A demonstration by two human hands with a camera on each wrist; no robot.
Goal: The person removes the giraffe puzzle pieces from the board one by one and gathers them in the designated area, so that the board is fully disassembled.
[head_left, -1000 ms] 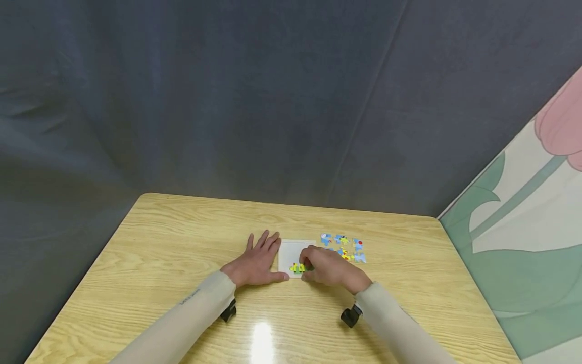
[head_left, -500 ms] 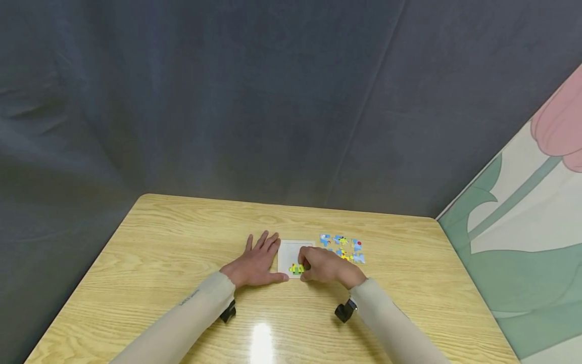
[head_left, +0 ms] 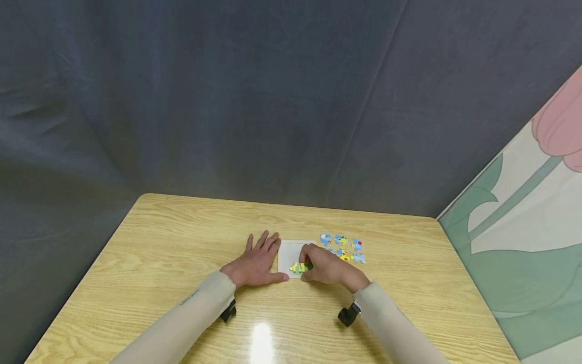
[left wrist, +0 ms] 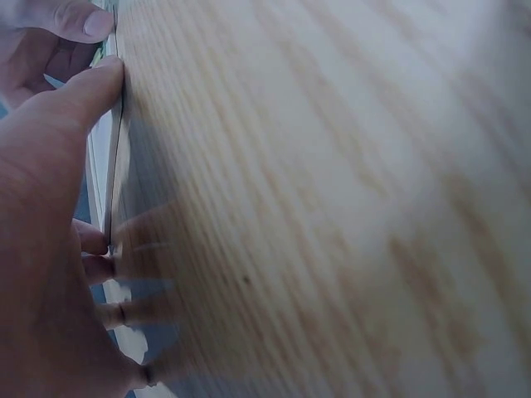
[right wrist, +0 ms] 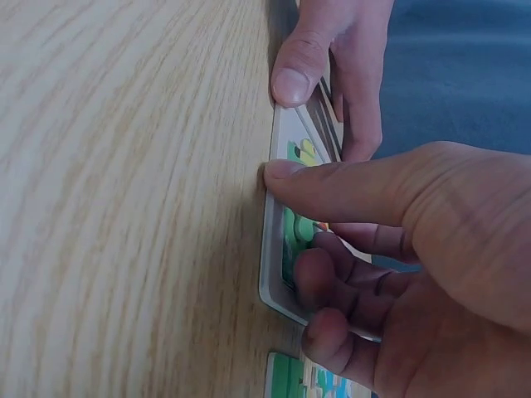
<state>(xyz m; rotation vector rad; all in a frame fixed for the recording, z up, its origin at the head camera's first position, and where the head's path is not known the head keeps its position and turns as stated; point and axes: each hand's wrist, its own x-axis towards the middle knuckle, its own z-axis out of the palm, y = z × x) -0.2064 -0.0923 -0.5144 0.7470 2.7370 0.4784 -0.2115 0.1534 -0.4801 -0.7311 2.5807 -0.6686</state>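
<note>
A small white puzzle tray (head_left: 287, 252) lies on the table between the two hands. My left hand (head_left: 255, 264) is spread flat at its left side, with the thumb resting on the tray's near left corner. A yellow and green puzzle piece (head_left: 296, 268) sits along the near edge inside. Over the near right part, my right hand (head_left: 328, 265) curls its fingers and thumb about a green puzzle piece (right wrist: 292, 236). In the right wrist view that thumb lies across the tray rim, and the fingers partly hide the piece.
Several loose puzzle pieces (head_left: 357, 244), blue, yellow and red, lie right of the tray. The wooden table (head_left: 182, 237) ends at a dark curtain (head_left: 254, 101) behind, and a flower-patterned cloth (head_left: 523, 242) hangs at the right.
My right hand shifts slightly left along the tray's near edge, then slightly back right, so more green shows by its fingertips. The left hand stays in place.
</note>
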